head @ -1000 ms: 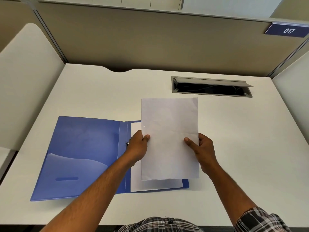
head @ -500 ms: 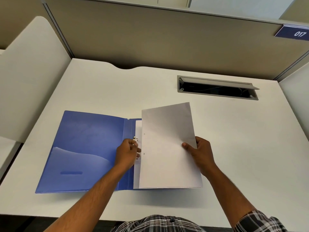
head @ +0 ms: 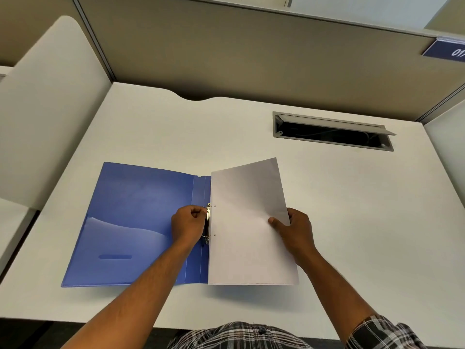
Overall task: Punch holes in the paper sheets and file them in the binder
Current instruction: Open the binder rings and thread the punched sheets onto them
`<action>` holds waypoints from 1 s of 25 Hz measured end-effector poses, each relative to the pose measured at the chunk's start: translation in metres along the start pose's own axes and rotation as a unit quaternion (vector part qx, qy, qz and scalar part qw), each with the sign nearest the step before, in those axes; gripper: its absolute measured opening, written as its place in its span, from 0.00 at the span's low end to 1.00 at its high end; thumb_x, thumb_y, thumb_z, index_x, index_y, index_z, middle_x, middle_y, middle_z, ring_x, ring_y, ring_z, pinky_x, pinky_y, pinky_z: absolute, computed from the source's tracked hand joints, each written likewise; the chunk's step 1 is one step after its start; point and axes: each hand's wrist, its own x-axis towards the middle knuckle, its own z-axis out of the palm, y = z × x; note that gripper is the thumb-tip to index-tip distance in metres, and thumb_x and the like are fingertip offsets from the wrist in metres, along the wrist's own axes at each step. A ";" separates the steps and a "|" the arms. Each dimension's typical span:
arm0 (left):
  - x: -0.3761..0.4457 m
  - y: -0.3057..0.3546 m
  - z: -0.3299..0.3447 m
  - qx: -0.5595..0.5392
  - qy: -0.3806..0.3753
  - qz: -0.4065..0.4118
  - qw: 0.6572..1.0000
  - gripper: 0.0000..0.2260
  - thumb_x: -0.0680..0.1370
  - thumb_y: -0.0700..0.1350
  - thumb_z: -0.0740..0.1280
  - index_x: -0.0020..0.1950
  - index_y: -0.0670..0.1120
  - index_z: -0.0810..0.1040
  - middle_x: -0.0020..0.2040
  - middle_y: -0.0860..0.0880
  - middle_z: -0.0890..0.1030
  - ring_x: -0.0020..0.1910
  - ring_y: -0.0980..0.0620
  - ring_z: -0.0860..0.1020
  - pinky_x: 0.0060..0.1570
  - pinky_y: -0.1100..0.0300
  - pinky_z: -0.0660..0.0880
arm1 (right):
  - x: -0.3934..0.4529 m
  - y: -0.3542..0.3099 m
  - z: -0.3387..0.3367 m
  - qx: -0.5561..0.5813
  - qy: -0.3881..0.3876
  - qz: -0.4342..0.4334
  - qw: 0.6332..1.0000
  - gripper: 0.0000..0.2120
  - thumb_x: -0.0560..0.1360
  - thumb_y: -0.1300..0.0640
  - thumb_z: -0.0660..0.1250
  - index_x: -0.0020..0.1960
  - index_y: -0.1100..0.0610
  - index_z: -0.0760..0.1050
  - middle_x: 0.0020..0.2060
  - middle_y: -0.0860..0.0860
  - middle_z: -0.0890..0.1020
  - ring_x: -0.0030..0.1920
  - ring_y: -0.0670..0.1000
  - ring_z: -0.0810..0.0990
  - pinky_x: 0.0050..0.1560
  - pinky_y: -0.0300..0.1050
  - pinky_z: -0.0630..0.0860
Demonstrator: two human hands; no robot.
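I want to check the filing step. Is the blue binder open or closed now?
Open. The blue binder lies spread flat on the desk, its inside pocket showing, and the left hand is at its metal clip.

A white desk with a curved notch in its far edge carries the things, closed in by beige partition panels behind and white side screens. A grey cable hatch is set into its far right part, lid propped open. Directly on the desk lies an open blue binder, spread flat near the front edge, its left cover bearing a translucent pocket
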 end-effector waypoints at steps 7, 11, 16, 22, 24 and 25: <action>0.014 -0.002 0.006 -0.081 -0.051 -0.097 0.991 0.11 0.75 0.49 0.74 0.37 0.42 0.84 0.37 0.46 0.84 0.35 0.49 0.79 0.37 0.57 0.78 | 0.000 -0.009 0.012 -0.022 0.014 0.000 1.000 0.12 0.74 0.55 0.76 0.56 0.55 0.83 0.47 0.50 0.86 0.46 0.53 0.85 0.48 0.50 0.83; 0.016 -0.004 0.009 -0.139 -0.063 -0.143 0.978 0.12 0.75 0.47 0.74 0.36 0.40 0.81 0.34 0.45 0.81 0.32 0.50 0.75 0.32 0.62 0.73 | -0.002 -0.008 0.013 -0.038 0.015 0.003 0.999 0.12 0.74 0.54 0.76 0.57 0.56 0.83 0.48 0.50 0.86 0.46 0.54 0.85 0.48 0.49 0.82; 0.021 -0.007 0.011 -0.169 -0.071 -0.171 0.968 0.11 0.74 0.47 0.75 0.35 0.42 0.81 0.35 0.47 0.81 0.31 0.51 0.74 0.31 0.61 0.71 | -0.004 -0.009 0.017 -0.043 0.018 0.004 0.999 0.13 0.74 0.54 0.76 0.57 0.57 0.82 0.49 0.51 0.86 0.47 0.54 0.85 0.50 0.51 0.82; 0.023 -0.004 0.016 -0.188 -0.071 -0.187 0.962 0.11 0.74 0.46 0.75 0.34 0.43 0.79 0.34 0.47 0.81 0.30 0.52 0.73 0.31 0.61 0.71 | -0.003 -0.009 0.017 -0.047 0.024 0.011 0.999 0.14 0.75 0.54 0.75 0.58 0.57 0.82 0.50 0.52 0.86 0.47 0.54 0.85 0.49 0.49 0.82; 0.022 -0.004 0.018 -0.172 -0.074 -0.185 0.965 0.11 0.74 0.46 0.75 0.34 0.43 0.80 0.33 0.47 0.81 0.29 0.51 0.73 0.30 0.61 0.71 | -0.002 -0.006 0.016 -0.049 0.027 0.018 0.998 0.14 0.75 0.53 0.75 0.58 0.57 0.82 0.50 0.52 0.86 0.48 0.55 0.85 0.50 0.50 0.82; 0.022 -0.004 0.019 -0.161 -0.074 -0.181 0.967 0.11 0.74 0.47 0.75 0.34 0.43 0.80 0.33 0.47 0.81 0.28 0.51 0.73 0.30 0.61 0.71 | -0.002 -0.004 0.015 -0.052 0.027 0.022 0.998 0.15 0.75 0.53 0.75 0.59 0.56 0.82 0.51 0.52 0.86 0.49 0.56 0.85 0.51 0.52 0.83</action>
